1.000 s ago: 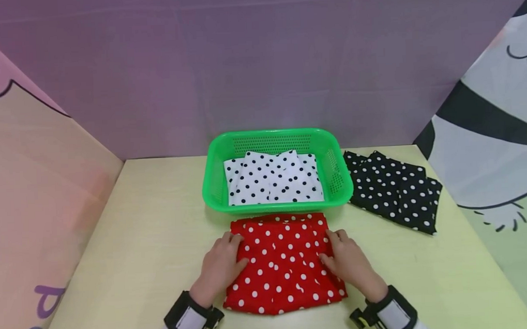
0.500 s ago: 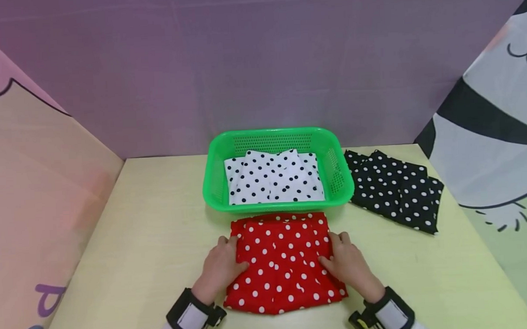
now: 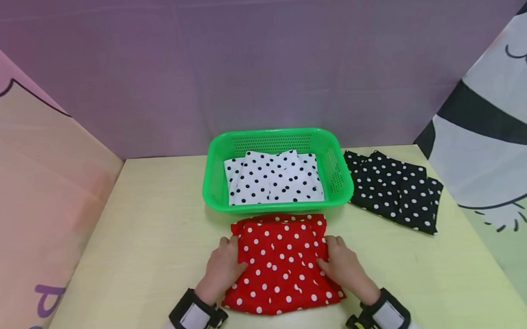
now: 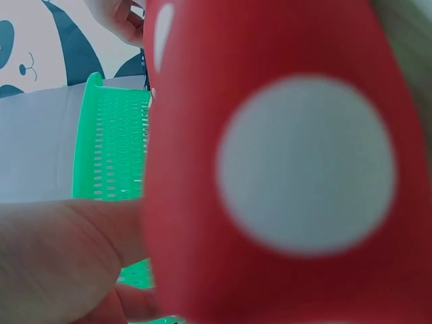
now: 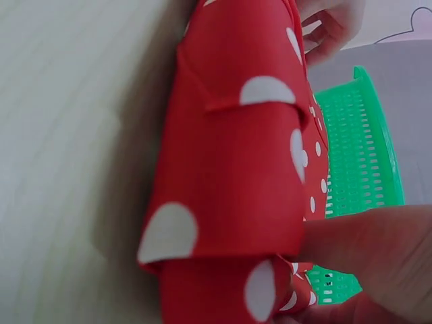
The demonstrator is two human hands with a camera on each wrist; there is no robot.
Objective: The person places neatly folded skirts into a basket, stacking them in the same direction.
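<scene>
Two hands, your left hand (image 3: 221,267) and right hand (image 3: 343,266), pinch with curled fingers the side edges of the folded red white-dotted cloth (image 3: 282,263) on the pale tabletop (image 3: 152,236) before the green plastic basket (image 3: 340,181); soft, light, likely to sag, so grip at the folds.

— What colours did you have in front of you?

— You had a red cloth (image 3: 284,263) with white dots, on a pale yellow table (image 3: 152,226). The basket (image 3: 216,185) was bright green, and the cloth inside it (image 3: 274,178) was white with black dots.

— And to your right?

— There you saw a black cloth (image 3: 395,189) with white dots. The back wall (image 3: 260,63) was plain purple, the left panel (image 3: 37,167) pink and peach, and your wristbands (image 3: 192,317) were black with a white patch.
</scene>
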